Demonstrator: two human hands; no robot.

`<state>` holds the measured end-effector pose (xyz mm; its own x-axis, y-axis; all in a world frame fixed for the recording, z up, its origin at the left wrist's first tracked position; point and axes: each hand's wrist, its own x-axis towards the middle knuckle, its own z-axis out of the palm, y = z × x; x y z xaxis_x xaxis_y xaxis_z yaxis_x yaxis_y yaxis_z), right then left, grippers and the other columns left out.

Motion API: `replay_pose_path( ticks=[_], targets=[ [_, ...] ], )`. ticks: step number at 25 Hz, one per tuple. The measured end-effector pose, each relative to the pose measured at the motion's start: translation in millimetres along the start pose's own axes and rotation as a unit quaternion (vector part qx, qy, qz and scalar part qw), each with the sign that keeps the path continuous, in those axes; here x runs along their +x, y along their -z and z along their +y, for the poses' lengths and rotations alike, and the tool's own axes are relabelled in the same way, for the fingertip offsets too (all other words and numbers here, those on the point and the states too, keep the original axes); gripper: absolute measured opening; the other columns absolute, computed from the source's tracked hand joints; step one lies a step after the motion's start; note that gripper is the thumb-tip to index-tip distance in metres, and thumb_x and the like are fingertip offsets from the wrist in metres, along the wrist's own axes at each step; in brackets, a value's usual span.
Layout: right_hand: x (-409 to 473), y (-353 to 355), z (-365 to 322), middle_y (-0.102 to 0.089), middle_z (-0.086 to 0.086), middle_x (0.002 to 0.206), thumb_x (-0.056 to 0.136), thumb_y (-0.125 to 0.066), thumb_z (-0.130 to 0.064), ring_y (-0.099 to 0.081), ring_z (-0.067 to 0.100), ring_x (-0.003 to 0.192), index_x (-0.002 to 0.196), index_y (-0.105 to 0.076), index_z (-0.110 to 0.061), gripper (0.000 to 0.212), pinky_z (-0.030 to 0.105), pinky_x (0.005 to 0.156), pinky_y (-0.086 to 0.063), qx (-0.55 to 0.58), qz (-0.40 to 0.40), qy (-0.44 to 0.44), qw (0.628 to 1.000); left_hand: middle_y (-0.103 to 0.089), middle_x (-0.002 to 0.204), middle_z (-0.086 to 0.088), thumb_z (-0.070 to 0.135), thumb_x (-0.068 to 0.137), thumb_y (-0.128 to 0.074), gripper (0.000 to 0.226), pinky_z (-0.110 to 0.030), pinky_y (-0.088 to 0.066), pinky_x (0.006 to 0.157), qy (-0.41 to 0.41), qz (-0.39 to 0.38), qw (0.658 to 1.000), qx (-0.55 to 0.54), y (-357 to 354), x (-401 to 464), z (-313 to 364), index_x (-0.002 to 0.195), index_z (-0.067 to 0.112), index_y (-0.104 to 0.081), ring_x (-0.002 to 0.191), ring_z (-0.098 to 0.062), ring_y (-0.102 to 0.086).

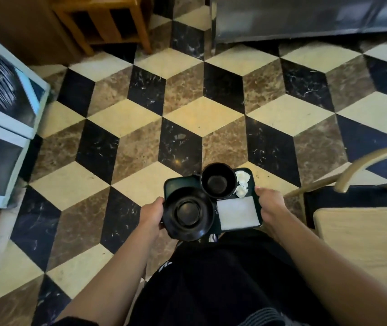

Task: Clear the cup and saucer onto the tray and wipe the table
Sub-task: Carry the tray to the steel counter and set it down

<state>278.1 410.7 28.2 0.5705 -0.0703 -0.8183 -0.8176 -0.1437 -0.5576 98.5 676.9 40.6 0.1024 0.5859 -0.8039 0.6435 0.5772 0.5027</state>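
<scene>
From the head view, the person carries a dark tray (171, 183) over the tiled floor (187, 114). The left hand (151, 214) and right hand (271, 205) each clasp a side edge. On it rest the saucer (189, 214), cup (218, 181), white cloth (237, 212) and crumpled napkins (241, 183). The desk (364, 238) lies right.

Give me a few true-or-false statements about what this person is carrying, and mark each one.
1. Both hands hold the tray: true. The left hand and right hand grip opposite edges of the tray.
2. The cup stands on the saucer: false. The cup sits beside the saucer.
3. The cup looks full: false. It looks empty.
4. A white cloth lies on the tray: true.
5. The tray rests on the table: false. It is held over the tiled floor; the table is to the right.
</scene>
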Motion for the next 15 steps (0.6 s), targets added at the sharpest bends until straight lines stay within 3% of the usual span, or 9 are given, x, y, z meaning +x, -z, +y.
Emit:
replay_pose_path(
  ticks=[3,7,10,15],
  targets=[
    [20.4,-8.0,-47.7,-0.077,0.012,0.090,0.101,-0.060,-0.018,-0.073,0.030,0.074,0.090,-0.073,-0.007,0.020,0.036,0.052,-0.058,0.002,-0.017,0.006,1.000,-0.069,0.081,-0.016,0.024,0.086,-0.065,0.019,-0.037,-0.054,0.059,-0.010,0.009,1.000,0.006,-30.2,5.8,47.1,0.086,0.005,-0.066,0.075,-0.033,-0.067],
    [49.1,-14.8,-110.1,-0.079,0.005,0.081,0.103,-0.057,-0.019,-0.074,0.025,0.069,0.091,-0.075,-0.011,0.023,0.035,0.050,-0.059,0.018,-0.014,0.011,1.000,-0.072,0.084,-0.015,0.025,0.090,-0.062,0.020,-0.046,-0.061,0.069,-0.015,-0.008,1.000,0.026,-73.4,18.4,107.8,0.092,0.006,-0.068,0.080,-0.036,-0.069],
    [64.2,-21.4,-147.1,-0.078,-0.002,0.070,0.102,-0.059,-0.019,-0.073,0.021,0.067,0.082,-0.072,-0.017,0.024,0.030,0.044,-0.056,0.043,0.000,0.007,0.999,-0.070,0.081,-0.012,0.024,0.093,-0.060,0.018,-0.042,-0.059,0.063,-0.021,-0.021,0.999,0.041,-101.5,30.6,150.1,0.088,0.008,-0.066,0.076,-0.034,-0.068],
    [97.6,-38.8,-198.6,-0.077,0.002,0.081,0.101,-0.061,-0.022,-0.072,0.021,0.070,0.087,-0.075,-0.012,0.022,0.028,0.047,-0.055,0.070,0.020,0.003,0.997,-0.073,0.083,-0.012,0.024,0.093,-0.061,0.016,-0.040,-0.059,0.061,-0.021,-0.051,0.996,0.068,-143.8,62.6,216.5,0.088,0.011,-0.066,0.074,-0.032,-0.069]
  ],
)
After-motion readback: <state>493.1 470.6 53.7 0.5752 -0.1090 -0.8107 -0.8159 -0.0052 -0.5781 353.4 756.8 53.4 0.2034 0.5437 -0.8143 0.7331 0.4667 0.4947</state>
